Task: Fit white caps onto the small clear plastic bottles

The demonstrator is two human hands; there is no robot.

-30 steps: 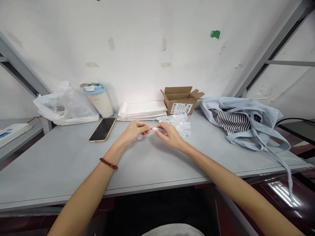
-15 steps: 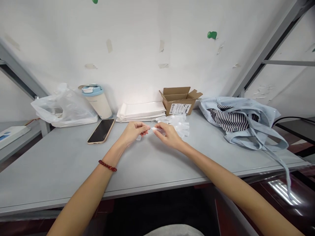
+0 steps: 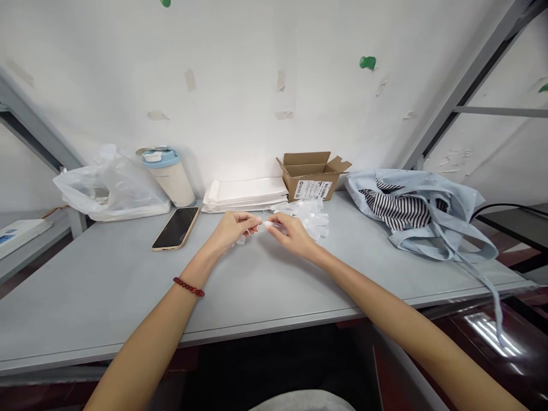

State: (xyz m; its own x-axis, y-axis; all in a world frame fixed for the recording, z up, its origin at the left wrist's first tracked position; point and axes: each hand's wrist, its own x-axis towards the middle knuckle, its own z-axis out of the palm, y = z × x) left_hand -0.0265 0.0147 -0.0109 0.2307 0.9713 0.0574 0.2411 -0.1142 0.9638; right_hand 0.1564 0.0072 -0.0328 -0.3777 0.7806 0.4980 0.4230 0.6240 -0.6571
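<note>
At a grey surface (image 3: pixel 274 291), head view: left hand (image 3: pixel 231 229) and right hand (image 3: pixel 295 237) work close together near the middle, fingertips almost meeting.
Left fingers: drawn together in a pinch, apparently on one side of a small pale piece (image 3: pixel 268 224); a red beaded bracelet (image 3: pixel 189 287) circles the wrist.
Right fingers: thumb and forefinger closed on the other side of that piece.
Small pale piece: between the two sets of fingertips; largely covered, its shape cannot be made out.
Clear tab (image 3: pixel 241 241): just below the left hand's curled fingers; whether gripped or lying loose cannot be told.
Pile of clear pieces (image 3: pixel 314 218): beyond the right hand, in front of an open cardboard box (image 3: pixel 314 188).
White packets (image 3: pixel 246 194): stacked flat beside the box, behind the hands.
Left side: a phone (image 3: pixel 176 228) lies face up, with a blue-lidded tumbler (image 3: pixel 175 182) and a white plastic bag (image 3: pixel 128 188) behind it.
Right side: a pale blue fabric bag (image 3: pixel 462 191) shows striped cloth (image 3: pixel 400 208).
Step in hand: by appearances, fine two-handed fingertip work on the small piece.
Next move: seems to call for a steady left pinch and small, controlled right-finger motion, lest the piece slip.
</note>
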